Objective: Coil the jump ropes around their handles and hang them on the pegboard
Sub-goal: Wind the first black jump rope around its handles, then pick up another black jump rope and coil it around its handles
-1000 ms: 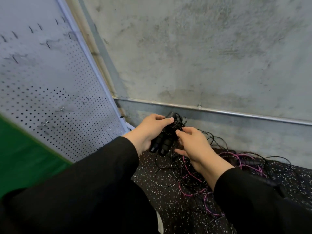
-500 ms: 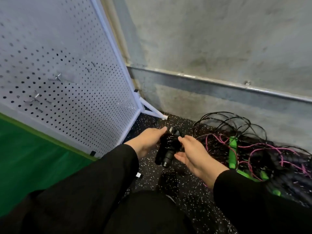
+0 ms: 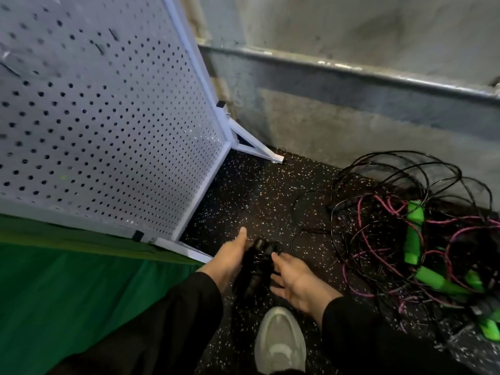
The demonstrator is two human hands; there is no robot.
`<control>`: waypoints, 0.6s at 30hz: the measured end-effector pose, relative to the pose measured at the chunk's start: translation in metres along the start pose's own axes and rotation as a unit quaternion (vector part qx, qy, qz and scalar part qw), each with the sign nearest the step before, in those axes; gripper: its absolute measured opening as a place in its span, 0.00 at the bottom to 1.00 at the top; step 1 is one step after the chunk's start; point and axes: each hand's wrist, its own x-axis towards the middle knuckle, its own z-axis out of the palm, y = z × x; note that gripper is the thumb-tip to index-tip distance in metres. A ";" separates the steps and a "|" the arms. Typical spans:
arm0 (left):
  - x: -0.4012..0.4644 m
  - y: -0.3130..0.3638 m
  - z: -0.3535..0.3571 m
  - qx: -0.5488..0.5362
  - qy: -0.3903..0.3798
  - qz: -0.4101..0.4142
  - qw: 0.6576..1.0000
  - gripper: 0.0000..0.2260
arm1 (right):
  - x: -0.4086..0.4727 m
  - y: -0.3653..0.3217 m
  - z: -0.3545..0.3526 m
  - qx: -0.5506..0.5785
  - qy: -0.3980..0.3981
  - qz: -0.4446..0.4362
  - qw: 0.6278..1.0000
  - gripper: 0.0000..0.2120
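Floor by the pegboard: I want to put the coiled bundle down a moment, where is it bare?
Bare speckled floor lies between the pegboard and the rope pile. The pile crowds the right side along the wall.

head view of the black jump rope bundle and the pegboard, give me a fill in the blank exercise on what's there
1. The black coiled jump rope bundle is gripped by the ____ hand.
2. The white perforated metal pegboard stands on the person's ____ side.
3. Besides black ropes, the tangled rope pile on the speckled rubber floor holds pink cords and bright ____ handles.
4. Below the right hand shows a grey ____.

Missing words: left; left; green; shoe
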 end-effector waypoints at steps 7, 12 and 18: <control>0.015 -0.017 0.006 0.041 0.019 -0.016 0.999 0.31 | 0.014 0.013 0.003 -0.049 -0.006 0.018 0.999 0.27; 0.014 -0.015 0.008 0.100 0.014 0.001 0.995 0.31 | 0.017 0.017 0.008 -0.094 -0.003 0.013 0.995 0.24; 0.016 -0.015 0.002 0.130 0.065 -0.002 0.989 0.31 | 0.018 0.012 0.005 -0.172 0.002 -0.012 0.985 0.23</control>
